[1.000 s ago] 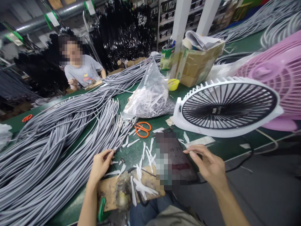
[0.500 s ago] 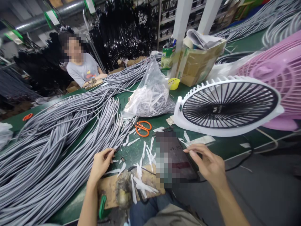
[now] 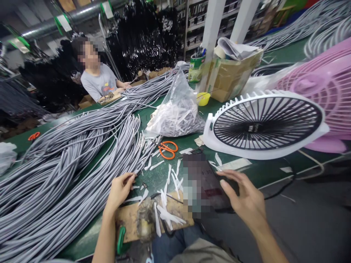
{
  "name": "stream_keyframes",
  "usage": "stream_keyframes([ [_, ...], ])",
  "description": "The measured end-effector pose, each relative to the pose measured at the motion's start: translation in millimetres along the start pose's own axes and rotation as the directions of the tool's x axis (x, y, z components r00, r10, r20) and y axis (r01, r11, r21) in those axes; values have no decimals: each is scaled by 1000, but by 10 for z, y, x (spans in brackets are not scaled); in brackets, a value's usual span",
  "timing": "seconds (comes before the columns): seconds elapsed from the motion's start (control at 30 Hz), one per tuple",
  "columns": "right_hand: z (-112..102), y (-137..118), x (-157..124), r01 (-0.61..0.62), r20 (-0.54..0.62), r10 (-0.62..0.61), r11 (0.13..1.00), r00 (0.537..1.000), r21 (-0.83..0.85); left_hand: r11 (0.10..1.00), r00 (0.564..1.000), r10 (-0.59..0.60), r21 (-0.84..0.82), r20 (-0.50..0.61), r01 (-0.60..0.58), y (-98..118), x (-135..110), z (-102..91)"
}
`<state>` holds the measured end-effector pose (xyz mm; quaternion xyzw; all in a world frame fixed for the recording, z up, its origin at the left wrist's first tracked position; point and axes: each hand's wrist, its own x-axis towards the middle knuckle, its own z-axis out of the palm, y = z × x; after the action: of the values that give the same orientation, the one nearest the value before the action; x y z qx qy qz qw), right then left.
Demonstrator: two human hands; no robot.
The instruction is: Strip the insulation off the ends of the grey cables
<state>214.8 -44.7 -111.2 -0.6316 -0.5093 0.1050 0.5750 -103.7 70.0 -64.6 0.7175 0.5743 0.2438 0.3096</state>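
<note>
pinched the tip of one grey cable (image 3: 135,172) between thumb and forefinger of the left hand (image 3: 120,190), at the near edge of the cable heap (image 3: 55,164). saw white offcuts (image 3: 167,215) strewn over the wooden board (image 3: 128,219), orange scissors (image 3: 168,149) beyond. held the right hand (image 3: 244,199) slack and open, fingers spread, over the right edge of the dark phone (image 3: 203,182); grasped nothing there.

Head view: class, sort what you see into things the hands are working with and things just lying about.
In hand: left hand at the grey cables; right hand over the phone; wooden board with white offcuts.
Lying about: orange scissors, bag of scraps, white fan, pink fan, cardboard box.
</note>
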Motion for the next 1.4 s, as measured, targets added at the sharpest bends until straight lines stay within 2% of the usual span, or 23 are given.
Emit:
stream_keyframes([
  [0.07,15,-53,-146,-68,-34,66,994,997,-83,1000,1000,4,14,6,-4,11,1,-1],
  [0.13,36,-122,-282,-75,-32,71,987,997,-143,999,1000,6,38,16,-7,26,1,-6],
  [0.2,66,-182,-381,-14,-1,14,980,1000,-200,998,1000,5,63,23,-7,38,0,-12],
  [0.3,128,-216,-449,143,53,-134,947,990,-286,997,1000,5,74,25,-6,43,-1,-15],
  [0.4,184,-197,-460,221,74,-208,914,975,-340,998,1000,5,66,18,-6,36,1,-12],
  [0.73,210,-165,-457,267,82,-257,870,963,-414,998,1000,10,58,19,-11,52,-7,-18],
  [1.1,208,-138,-449,270,98,-253,848,962,-457,995,999,38,88,34,-41,61,-11,-33],
  [1.4,218,-131,-483,250,67,-250,837,966,-487,993,998,46,102,50,-51,50,-14,-37],
])
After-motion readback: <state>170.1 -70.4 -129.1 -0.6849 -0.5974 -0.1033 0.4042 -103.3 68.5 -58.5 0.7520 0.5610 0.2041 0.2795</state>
